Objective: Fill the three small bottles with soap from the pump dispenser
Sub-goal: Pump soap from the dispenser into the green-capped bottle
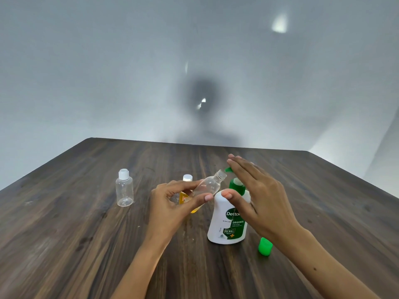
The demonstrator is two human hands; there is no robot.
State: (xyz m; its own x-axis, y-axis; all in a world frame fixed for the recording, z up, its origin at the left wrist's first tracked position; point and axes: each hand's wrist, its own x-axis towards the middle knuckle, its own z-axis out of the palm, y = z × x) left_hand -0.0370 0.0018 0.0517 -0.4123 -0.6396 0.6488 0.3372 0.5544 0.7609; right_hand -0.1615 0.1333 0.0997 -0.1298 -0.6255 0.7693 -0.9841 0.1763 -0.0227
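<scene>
Beneath pump nozzle (228, 169) — uncapped bottle (208, 186) in left hand (172, 203)

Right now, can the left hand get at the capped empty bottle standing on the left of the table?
Probably not yet. The path to the capped empty bottle looks free across bare table, but the left hand is holding the open clear bottle tilted toward the pump spout, so it would need to set that down first.
</scene>
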